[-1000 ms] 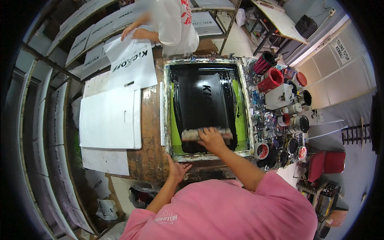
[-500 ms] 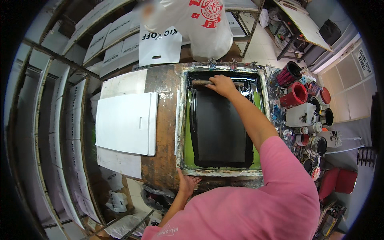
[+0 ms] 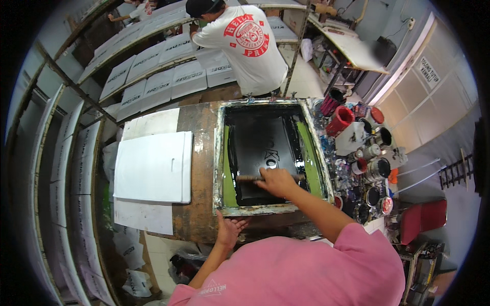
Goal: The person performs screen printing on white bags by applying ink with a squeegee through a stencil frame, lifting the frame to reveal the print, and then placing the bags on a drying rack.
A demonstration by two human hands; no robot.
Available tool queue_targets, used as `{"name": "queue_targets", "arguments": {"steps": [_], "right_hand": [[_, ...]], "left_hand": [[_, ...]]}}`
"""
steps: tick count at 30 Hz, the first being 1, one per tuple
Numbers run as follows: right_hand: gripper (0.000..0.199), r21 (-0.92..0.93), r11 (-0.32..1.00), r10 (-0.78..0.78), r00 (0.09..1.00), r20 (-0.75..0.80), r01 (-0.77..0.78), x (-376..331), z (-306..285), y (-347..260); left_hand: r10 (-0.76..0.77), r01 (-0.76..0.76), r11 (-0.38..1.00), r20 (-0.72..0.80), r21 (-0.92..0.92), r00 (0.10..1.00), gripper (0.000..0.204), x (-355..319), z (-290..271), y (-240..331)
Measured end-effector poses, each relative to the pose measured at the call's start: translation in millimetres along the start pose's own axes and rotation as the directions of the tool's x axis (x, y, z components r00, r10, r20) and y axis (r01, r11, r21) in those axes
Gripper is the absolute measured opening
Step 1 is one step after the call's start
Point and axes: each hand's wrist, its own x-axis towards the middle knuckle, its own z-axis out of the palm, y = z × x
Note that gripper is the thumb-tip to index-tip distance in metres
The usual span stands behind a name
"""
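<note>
Right hand (image 3: pixel 277 182) grips squeegee (image 3: pixel 248 178), fingers closed, toward near end of inked screen (image 3: pixel 255 143); left hand (image 3: pixel 229 231) open by its near-left corner; stroke looks mostly done, printed bags (image 3: pixel 189 78) racked, white stack (image 3: pixel 150 168) remaining.

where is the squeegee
In the head view, the squeegee is in the right hand, across the near half of the inked screen, right of the white stack.

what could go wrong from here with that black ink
The right hand grips the squeegee close to glossy black ink, so its fingers could get smeared. Any ink then carried left might mark the white stack beside the frame. Containers crowd the table on the frame's right, so a swing of the right arm might knock one.
</note>
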Motion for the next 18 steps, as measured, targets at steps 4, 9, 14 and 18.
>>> {"name": "queue_targets", "arguments": {"steps": [4,9,14,18], "right_hand": [[0.043,-0.037,0.995,-0.091,0.992,-0.090,0.088,-57.2,-56.5,-46.9],[0.037,-0.277,0.959,-0.173,0.886,-0.429,0.053,-46.0,-119.2,-81.2],[0.033,-0.289,0.957,-0.213,0.749,-0.628,0.030,-17.9,-151.5,-89.7],[0.031,-0.273,0.960,-0.233,0.713,-0.661,0.061,-4.9,-170.0,-85.7]], "left_hand": [[0.119,-0.120,0.993,0.158,-0.001,0.980,0.120,-23.4,22.7,33.8],[0.403,-0.364,0.914,0.506,-0.179,0.763,0.096,-24.5,46.4,81.8],[0.464,-0.566,0.380,0.379,0.732,0.801,0.085,40.8,33.4,79.4],[0.533,-0.056,-0.210,0.163,0.976,0.830,0.101,66.5,-11.1,17.3]]}}
